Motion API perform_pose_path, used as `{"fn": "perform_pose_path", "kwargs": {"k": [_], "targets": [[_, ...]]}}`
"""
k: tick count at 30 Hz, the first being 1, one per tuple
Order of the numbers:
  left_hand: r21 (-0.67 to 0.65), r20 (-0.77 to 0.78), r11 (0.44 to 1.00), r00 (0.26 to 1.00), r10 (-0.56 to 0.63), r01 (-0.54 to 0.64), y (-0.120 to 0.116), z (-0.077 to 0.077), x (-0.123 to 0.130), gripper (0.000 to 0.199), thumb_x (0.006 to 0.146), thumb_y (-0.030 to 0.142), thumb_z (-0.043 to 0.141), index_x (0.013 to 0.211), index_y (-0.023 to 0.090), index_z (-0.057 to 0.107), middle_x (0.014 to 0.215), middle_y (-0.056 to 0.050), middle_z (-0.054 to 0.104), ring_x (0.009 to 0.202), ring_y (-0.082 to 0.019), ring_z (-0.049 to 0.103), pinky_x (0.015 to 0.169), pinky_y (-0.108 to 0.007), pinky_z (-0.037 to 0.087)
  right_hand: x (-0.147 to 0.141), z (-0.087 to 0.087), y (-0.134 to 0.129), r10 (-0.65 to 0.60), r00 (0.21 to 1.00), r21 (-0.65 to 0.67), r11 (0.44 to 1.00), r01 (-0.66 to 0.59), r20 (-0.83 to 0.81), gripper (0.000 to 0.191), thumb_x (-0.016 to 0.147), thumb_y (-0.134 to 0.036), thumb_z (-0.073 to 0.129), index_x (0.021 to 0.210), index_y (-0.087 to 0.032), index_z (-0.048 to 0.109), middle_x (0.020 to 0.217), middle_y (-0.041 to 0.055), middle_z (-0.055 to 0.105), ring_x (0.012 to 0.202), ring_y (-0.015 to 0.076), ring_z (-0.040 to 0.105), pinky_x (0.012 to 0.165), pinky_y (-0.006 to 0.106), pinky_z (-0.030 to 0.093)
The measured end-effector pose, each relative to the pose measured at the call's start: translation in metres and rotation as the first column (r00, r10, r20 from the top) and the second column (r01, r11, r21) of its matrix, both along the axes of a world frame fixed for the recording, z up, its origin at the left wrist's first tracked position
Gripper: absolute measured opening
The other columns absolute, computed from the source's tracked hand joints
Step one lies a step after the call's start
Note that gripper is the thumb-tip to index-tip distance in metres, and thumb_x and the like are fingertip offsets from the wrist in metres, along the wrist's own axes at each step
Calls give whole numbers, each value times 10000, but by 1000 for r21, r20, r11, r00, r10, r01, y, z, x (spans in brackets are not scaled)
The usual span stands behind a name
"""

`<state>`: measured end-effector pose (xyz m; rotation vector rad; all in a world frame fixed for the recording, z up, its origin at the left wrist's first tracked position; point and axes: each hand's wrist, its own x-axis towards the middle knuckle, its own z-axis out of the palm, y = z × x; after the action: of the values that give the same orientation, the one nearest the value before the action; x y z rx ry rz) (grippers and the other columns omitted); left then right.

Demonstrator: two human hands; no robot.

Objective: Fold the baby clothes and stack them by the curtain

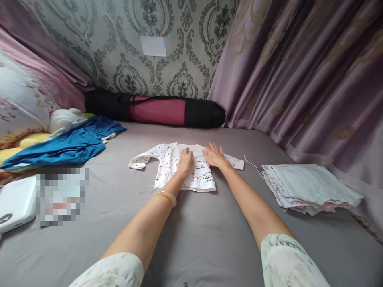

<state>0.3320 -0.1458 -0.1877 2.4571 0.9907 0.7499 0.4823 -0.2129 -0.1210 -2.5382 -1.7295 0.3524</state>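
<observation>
A small white baby shirt (167,169) lies spread out on the grey sheet, front up, with little dots and a cartoon animal drawing on it. Its sleeves reach out to both sides. My left hand (185,161) rests on the middle of the chest below the neckline, fingers bent and closed on the cloth; the fingertips are partly hidden. Near the right shoulder, my right hand (214,154) lies flat on the shirt with its fingers spread. A bangle (166,197) circles my left wrist.
A stack of folded cloths (311,185) is at the right, a thin white string (253,164) beside it. On the left are a blue garment (72,139), a white device (18,203) and a blurred-out item (61,197). A long black-and-red bag (158,111) lies along the wall.
</observation>
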Motion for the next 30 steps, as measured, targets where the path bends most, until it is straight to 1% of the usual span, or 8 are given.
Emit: {"fn": "perform_pose_path", "kwargs": {"k": [2, 5, 12, 17, 20, 23, 25, 30], "targets": [[9, 24, 1000, 1000, 2, -3, 1, -1, 1, 340, 679, -16, 434, 953, 170, 514, 1308, -148, 464, 1275, -278, 415, 1063, -474, 379, -11, -4, 11, 55, 998, 67, 996, -56, 3, 605, 1009, -400, 185, 1520, -94, 289, 1620, 131, 163, 1497, 240, 77, 1197, 464, 18], [31, 64, 1000, 998, -2, 0, 2, -2, 3, 308, 701, -9, 428, 936, 178, 494, 1192, -137, 509, 1184, -266, 467, 1027, -479, 403, -26, -16, 22, 77, 997, 66, 995, -75, -23, 622, 1008, -393, 171, 1534, -68, 233, 1618, 129, 169, 1495, 233, 100, 1200, 420, 71], [33, 91, 999, 996, -9, 6, 0, 3, 5, 199, 805, 34, 386, 908, 187, 460, 1018, -123, 534, 1013, -245, 511, 941, -456, 446, -31, -37, 23, 74, 995, 102, 991, -81, 71, 626, 1005, -366, 165, 1533, -32, 206, 1614, 149, 172, 1490, 247, 120, 1198, 424, 77], [-56, 91, 997, 995, -40, 46, 6, 19, 0, 296, 747, 37, 447, 1009, 157, 514, 1111, -149, 558, 1065, -245, 535, 949, -424, 462, -31, -30, 28, 63, 996, 52, 996, -66, 60, 628, 1005, -370, 190, 1528, -23, 205, 1617, 152, 160, 1489, 262, 114, 1191, 425, 90], [-84, 114, 996, 993, -22, 31, 16, 36, -21, 399, 733, 50, 462, 1104, 174, 543, 1205, -125, 560, 1124, -232, 537, 980, -387, 458, -38, -16, 34, 53, 997, 32, 998, -55, 62, 565, 984, -320, 277, 1471, -39, 342, 1562, 190, 298, 1447, 291, 237, 1163, 444, 153], [-149, 116, 980, 982, 149, -131, 30, 50, -59, 384, 776, 89, 448, 1122, 193, 577, 1163, -98, 599, 1084, -237, 567, 963, -392, 469, -55, -4, 42, 72, 993, 138, 987, -85, 92, 441, 969, -247, 303, 1297, -98, 558, 1357, 185, 536, 1296, 290, 434, 1089, 415, 270], [-147, 88, 949, 952, 293, -279, 40, 55, -87, 373, 786, 98, 441, 1113, 192, 594, 1123, -99, 612, 1084, -252, 565, 969, -410, 459, -71, -1, 48, 84, 994, 198, 975, -97, 75, 401, 975, -273, 318, 1181, -149, 639, 1256, 156, 597, 1217, 282, 485, 1028, 383, 332], [-102, -66, 781, 788, 612, -616, 50, 50, -143, 342, 787, 150, 504, 1110, 219, 590, 1106, -119, 597, 1135, -329, 511, 983, -499, 408, -97, -5, 60, 36, 999, 197, 980, -35, -1, 351, 913, -366, 468, 1102, -153, 674, 1216, 160, 620, 1178, 298, 515, 977, 377, 380]]}}
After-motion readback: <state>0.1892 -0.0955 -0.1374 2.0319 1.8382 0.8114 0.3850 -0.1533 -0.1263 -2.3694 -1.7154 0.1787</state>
